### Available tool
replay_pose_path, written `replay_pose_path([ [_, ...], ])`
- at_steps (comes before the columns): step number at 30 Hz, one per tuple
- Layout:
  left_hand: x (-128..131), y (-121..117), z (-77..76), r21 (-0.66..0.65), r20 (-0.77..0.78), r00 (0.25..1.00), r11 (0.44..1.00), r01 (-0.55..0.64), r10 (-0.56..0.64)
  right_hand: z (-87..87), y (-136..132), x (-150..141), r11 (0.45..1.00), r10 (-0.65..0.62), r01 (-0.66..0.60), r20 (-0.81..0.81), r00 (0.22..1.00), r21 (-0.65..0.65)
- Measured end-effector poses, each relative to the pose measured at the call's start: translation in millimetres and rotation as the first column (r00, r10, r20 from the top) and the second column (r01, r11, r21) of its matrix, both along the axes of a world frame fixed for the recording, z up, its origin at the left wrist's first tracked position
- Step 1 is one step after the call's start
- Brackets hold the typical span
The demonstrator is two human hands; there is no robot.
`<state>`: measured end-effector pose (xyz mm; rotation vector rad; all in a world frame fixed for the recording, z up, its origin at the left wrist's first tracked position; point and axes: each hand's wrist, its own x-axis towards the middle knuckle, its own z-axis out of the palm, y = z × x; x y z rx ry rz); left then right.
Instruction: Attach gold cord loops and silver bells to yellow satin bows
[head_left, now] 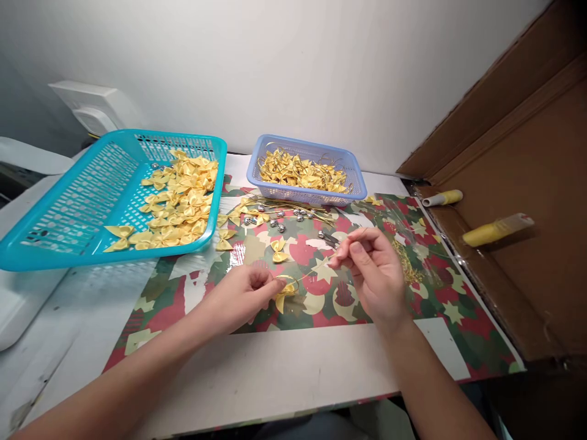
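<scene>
My left hand (245, 293) is closed in a pinch on a yellow satin bow (285, 289) just above the patterned paper. A thin gold cord (308, 274) runs from that bow up to my right hand (373, 272), whose thumb and fingers are pinched shut on the cord's other end. A loose yellow bow (278, 249) lies on the paper just beyond my hands. Small silver bells (277, 226) and a bundle of gold cords (293, 205) lie farther back.
A turquoise basket (68, 208) at the left holds several yellow bows. A smaller lilac basket (353, 165) at the back holds finished gold-corded bows. Red, green and cream star-patterned paper (440, 293) covers the white table. Two yellow spools (493, 231) lie on brown cardboard at the right.
</scene>
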<state>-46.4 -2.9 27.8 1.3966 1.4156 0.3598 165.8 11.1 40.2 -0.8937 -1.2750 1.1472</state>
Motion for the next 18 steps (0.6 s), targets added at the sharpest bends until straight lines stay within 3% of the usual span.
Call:
replay_pose_path([
  [3,-3.7,0.7,-0.8,0.209,-0.087,0.996,0.978,0.03,-0.012,-3.0,0.1,-3.3,0.999,0.021,-0.022,-0.016,1.0,-0.04],
  [6,-8.9,5.2,-4.4,0.456,-0.102,0.994,0.886,0.087,-0.045,-3.2,0.4,-5.6,0.996,0.054,-0.057,-0.047,0.997,-0.064],
  [10,-21.2,14.7,-0.9,0.507,-0.066,0.97,0.829,0.235,-0.235,-2.0,-0.2,-6.1,0.989,0.124,-0.133,-0.125,0.984,-0.069],
  [12,-26.6,15.1,7.6,0.571,-0.079,0.982,0.799,0.187,-0.173,-2.8,-1.4,-6.7,0.984,0.146,-0.159,-0.146,0.978,-0.076],
  [14,-26.7,10.0,19.2,0.67,-0.053,0.998,0.742,0.019,0.022,-4.0,-3.0,-8.4,0.98,0.167,-0.182,-0.16,0.973,-0.085],
  [15,-23.9,5.8,25.3,0.686,-0.038,0.997,0.727,-0.021,0.065,-4.6,-3.9,-9.7,0.976,0.184,-0.2,-0.166,0.969,-0.083],
  [16,-19.4,1.1,30.8,0.677,-0.03,0.999,0.736,0.0,0.027,-4.9,-4.7,-11.2,0.973,0.205,-0.22,-0.172,0.963,-0.073],
  [18,-7.0,-6.9,38.9,0.549,-0.038,0.985,0.82,0.162,-0.169,-5.0,-5.9,-14.1,0.966,0.246,-0.257,-0.184,0.951,-0.034],
])
